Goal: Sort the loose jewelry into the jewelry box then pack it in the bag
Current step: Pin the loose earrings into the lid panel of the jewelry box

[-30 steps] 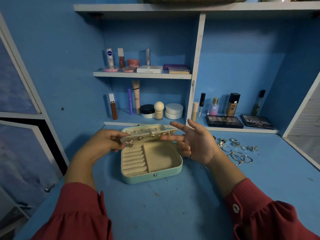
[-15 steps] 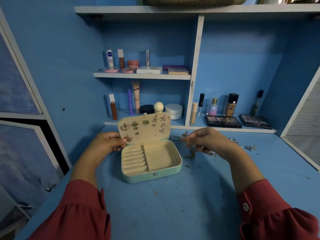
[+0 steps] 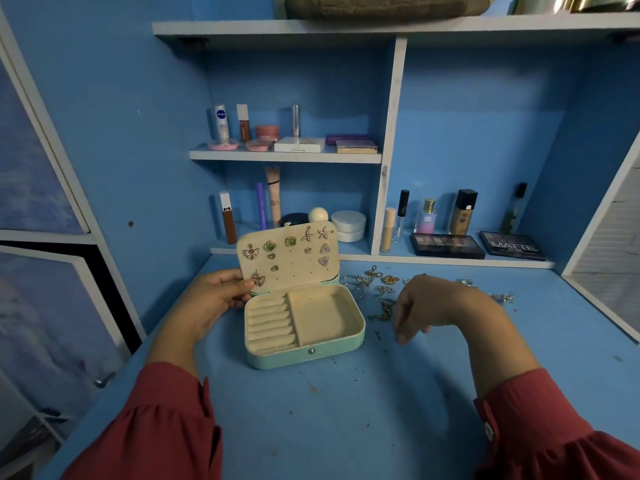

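Observation:
A mint-green jewelry box (image 3: pixel 308 355) lies open on the blue desk, its cream ring rolls and side compartment empty. My left hand (image 3: pixel 214 299) holds the lower left corner of the upright cream earring panel (image 3: pixel 298 268), which carries several earrings. To the right of the box, my right hand (image 3: pixel 436 303) hovers with its fingers bent down toward the desk, and nothing shows between them. Loose gold and silver jewelry (image 3: pixel 374 282) lies behind that hand. A tiny piece (image 3: pixel 378 335) sits by its fingertips.
More silver rings (image 3: pixel 502 297) lie on the desk at the right. Cosmetics and two eyeshadow palettes (image 3: pixel 446 245) line the low shelves behind. An olive fabric item (image 3: pixel 381 5) sits on the top shelf. A white-framed panel (image 3: pixel 602 258) borders the desk's right side.
The earring panel went from tipped flat above the box to standing upright. My right hand left the panel, reached over the jewelry pile, then drew nearer to me beside the box.

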### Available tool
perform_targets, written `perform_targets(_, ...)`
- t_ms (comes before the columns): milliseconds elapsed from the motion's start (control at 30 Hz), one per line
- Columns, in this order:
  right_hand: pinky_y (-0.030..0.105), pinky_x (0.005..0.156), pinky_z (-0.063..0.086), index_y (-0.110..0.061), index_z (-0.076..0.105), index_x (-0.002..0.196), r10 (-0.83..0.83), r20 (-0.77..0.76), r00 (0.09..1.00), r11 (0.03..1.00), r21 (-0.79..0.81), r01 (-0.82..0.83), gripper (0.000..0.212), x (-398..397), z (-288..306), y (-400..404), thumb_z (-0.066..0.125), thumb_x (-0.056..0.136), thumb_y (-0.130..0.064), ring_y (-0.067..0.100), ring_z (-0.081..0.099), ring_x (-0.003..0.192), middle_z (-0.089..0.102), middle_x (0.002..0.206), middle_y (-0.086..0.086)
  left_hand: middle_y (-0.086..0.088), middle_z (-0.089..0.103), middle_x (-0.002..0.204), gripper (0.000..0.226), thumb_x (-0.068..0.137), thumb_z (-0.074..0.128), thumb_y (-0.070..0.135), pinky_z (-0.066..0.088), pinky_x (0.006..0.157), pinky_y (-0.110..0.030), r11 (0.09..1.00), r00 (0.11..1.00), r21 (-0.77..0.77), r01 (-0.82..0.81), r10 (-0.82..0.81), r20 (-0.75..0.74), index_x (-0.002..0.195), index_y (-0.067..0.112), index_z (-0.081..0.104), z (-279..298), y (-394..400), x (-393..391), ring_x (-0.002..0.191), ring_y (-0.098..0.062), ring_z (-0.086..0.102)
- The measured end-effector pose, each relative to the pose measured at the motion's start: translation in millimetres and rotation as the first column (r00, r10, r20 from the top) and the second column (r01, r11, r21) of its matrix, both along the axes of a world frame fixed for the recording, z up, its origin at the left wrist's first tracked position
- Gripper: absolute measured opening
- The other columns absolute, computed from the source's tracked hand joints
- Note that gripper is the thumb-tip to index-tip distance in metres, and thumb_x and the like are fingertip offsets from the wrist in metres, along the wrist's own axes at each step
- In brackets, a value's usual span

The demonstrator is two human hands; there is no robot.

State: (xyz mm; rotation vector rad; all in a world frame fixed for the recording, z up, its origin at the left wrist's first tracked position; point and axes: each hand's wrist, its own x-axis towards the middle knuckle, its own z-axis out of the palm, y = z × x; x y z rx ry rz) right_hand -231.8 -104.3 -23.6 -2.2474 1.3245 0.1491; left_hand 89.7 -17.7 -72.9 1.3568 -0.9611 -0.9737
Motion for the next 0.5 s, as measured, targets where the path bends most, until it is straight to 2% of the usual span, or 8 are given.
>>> perform_targets(133,0.017,0.057,0.043,-0.024,0.077,0.077,-0.011,-0.004,1.0,1.0,-0.016,0.011,0.009,2,0,2,0.082,0.07,-0.025,0.003,0.055,0.056,0.064,0.059,-0.012,-0.003,0.072,0.077,0.017,0.088,0.058,-0.001,0.054,0.062,-0.019,1.0,1.0,-0.001,-0.002,0.002,-0.008,0.098,0.007,0.069,0,-1,-1,0.059,-0.008,0.06)
perform_targets(200,0.018,0.055,0.043,-0.024,0.076,0.073,-0.032,0.022,0.999,0.999,-0.035,0.033,0.004,2,0,3,0.079,0.073,-0.026,0.004,0.056,0.056,0.063,0.058,-0.01,-0.004,0.073,0.077,0.017,0.088,0.058,-0.001,0.054,0.062,-0.019,1.0,1.0,0.0,-0.001,0.001,-0.01,0.099,0.007,0.068,0,-1,0,0.059,-0.007,0.06)
perform_targets(267,0.017,0.052,0.041,-0.022,0.074,0.071,-0.057,0.097,0.994,0.996,-0.068,0.064,0.006,2,1,4,0.074,0.077,-0.023,0.004,0.055,0.055,0.064,0.06,-0.006,-0.004,0.073,0.078,0.017,0.089,0.058,0.0,0.054,0.063,-0.019,1.0,1.0,0.003,0.004,-0.004,-0.008,0.099,0.008,0.069,0,-1,0,0.059,-0.007,0.061)
perform_targets(333,0.015,0.048,0.04,-0.015,0.074,0.076,-0.095,0.248,0.964,0.991,-0.066,0.115,0.006,3,2,4,0.07,0.079,-0.016,0.001,0.054,0.051,0.067,0.061,-0.003,-0.004,0.073,0.078,0.017,0.089,0.058,0.0,0.054,0.062,-0.019,1.0,1.0,0.002,0.009,-0.009,-0.005,0.1,0.008,0.069,0,-2,1,0.058,-0.007,0.061)
perform_targets(400,0.017,0.051,0.044,-0.011,0.074,0.078,-0.15,0.445,0.883,0.985,-0.004,0.17,0.006,5,0,2,0.069,0.08,-0.012,0.003,0.056,0.051,0.069,0.065,0.003,-0.004,0.073,0.079,0.017,0.089,0.058,0.0,0.053,0.062,-0.019,1.0,1.0,0.001,0.005,-0.005,-0.009,0.1,0.008,0.069,-1,-2,1,0.058,-0.007,0.06)
perform_targets(433,0.021,0.056,0.048,-0.01,0.074,0.078,-0.193,0.547,0.814,0.979,0.058,0.194,0.005,7,-1,1,0.071,0.081,-0.012,0.008,0.057,0.055,0.07,0.067,0.007,-0.004,0.073,0.079,0.017,0.089,0.058,0.0,0.053,0.061,-0.019,1.0,1.0,0.002,0.003,-0.003,-0.008,0.1,0.008,0.069,-1,-3,1,0.058,-0.007,0.06)
perform_targets(500,0.025,0.062,0.054,-0.004,0.072,0.08,-0.345,0.715,0.608,0.938,0.283,0.199,0.007,12,-4,-1,0.071,0.084,-0.011,0.014,0.059,0.06,0.07,0.073,0.012,-0.005,0.072,0.08,0.017,0.089,0.059,0.001,0.052,0.061,-0.019,1.0,1.0,0.005,0.002,-0.002,-0.003,0.1,0.008,0.069,-2,-3,2,0.058,-0.006,0.059)
